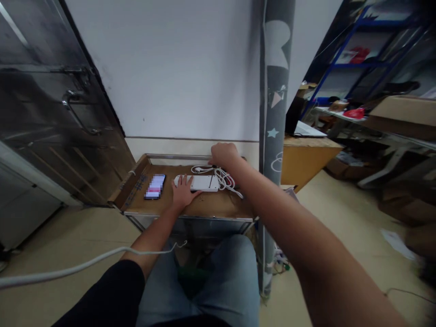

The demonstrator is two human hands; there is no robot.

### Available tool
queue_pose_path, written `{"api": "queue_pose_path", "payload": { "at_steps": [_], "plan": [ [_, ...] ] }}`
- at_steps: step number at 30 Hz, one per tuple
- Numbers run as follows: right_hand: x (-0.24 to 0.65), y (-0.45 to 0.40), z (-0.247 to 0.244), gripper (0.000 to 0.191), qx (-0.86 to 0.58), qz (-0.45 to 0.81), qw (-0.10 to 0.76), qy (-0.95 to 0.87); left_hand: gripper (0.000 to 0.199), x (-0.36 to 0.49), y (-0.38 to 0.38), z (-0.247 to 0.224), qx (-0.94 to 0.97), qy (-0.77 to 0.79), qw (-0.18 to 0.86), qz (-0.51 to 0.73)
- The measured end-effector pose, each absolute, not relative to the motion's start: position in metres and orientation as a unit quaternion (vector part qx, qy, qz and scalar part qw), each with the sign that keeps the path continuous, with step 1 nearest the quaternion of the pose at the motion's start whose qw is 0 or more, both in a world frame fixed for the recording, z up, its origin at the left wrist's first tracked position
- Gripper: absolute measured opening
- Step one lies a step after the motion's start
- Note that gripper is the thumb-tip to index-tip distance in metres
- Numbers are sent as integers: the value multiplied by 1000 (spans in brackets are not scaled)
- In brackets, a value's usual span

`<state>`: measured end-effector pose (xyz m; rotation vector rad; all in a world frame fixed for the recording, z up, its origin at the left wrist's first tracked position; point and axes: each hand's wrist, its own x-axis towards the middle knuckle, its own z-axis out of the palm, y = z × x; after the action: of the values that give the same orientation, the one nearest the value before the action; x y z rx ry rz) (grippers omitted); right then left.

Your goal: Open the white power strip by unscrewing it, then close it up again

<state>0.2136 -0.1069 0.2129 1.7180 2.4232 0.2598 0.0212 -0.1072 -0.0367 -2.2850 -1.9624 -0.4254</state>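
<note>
A white power strip lies across the brown work surface, its white cord coiled at the right end. My left hand rests on the strip's left part with the fingers spread flat over it and the thumb along the near edge. Above the right end, my right hand is closed in a fist. From under it a thin dark shaft, like that of a screwdriver, points down onto the strip; the handle is hidden by the hand. Tiny bits, perhaps screws, lie just in front of the strip.
A phone with a lit screen lies left on the small table. A wall stands right behind it, and a wrapped grey column rises at the right. A white cable hangs across the lower left. Farther right stands a wooden desk.
</note>
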Motion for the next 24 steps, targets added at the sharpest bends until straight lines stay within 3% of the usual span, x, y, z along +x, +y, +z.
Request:
{"api": "queue_pose_path", "payload": {
  "at_steps": [4, 8, 14, 24],
  "plan": [
    [223, -108, 229, 42, 531, 113, 173, 822, 89, 22, -106, -37, -748, -647, 41, -140],
    [223, -105, 233, 40, 484, 127, 198, 843, 87, 23, -107, -34, -745, -652, 31, -137],
    [230, -83, 232, 46, 426, 80, 177, 884, 86, 23, -110, -29, -741, -661, 35, -114],
    [243, -60, 218, 29, 414, 39, 87, 905, 89, 25, -107, -32, -740, -661, 34, -122]
  ]
}}
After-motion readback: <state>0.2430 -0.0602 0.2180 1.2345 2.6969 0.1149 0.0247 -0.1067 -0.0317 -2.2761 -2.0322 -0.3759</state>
